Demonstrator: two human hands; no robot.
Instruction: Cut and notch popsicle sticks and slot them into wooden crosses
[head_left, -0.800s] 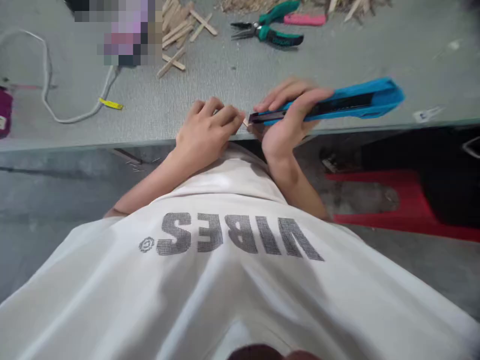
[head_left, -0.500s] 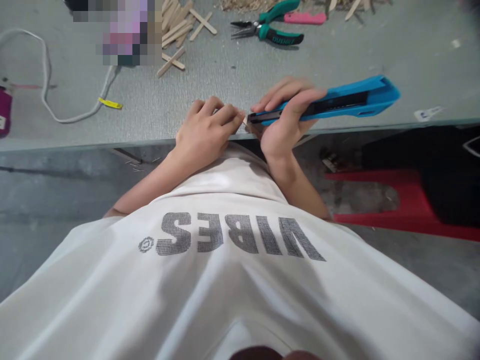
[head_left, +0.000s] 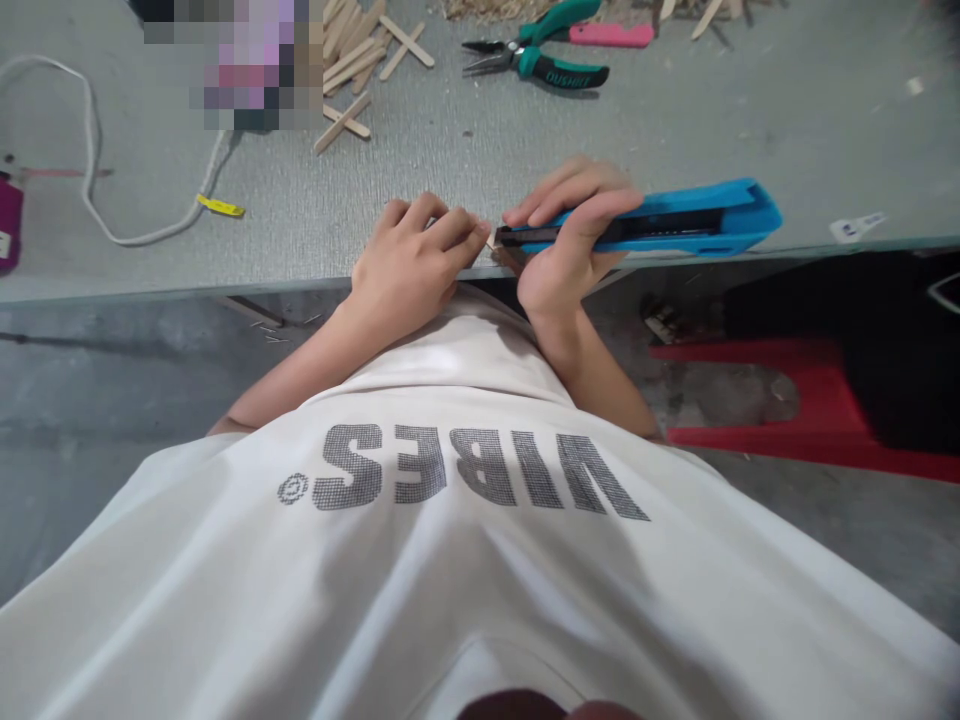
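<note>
At the table's near edge, my right hand (head_left: 574, 230) is wrapped round a blue utility knife (head_left: 697, 222), its black blade end pointing left. My left hand (head_left: 416, 255) lies just left of it, fingers bent and pressed down on a small pale wooden stick (head_left: 492, 241). Only a short tip of that stick shows past the fingertips, close to the knife's end. The rest of it is under the fingers, and the blade's contact with the wood is too small to make out.
Green-and-black pliers (head_left: 555, 60) lie farther back beside a pink-handled tool (head_left: 611, 36). Loose wooden craft sticks (head_left: 356, 50) are heaped at the back left. A white cable (head_left: 94, 150) with a yellow tag (head_left: 221, 207) curves over the table. A red stool (head_left: 832, 400) stands below right.
The rear of the utility knife has swung down towards me and slightly left, with my right hand turning along. My left hand has stayed in place.
</note>
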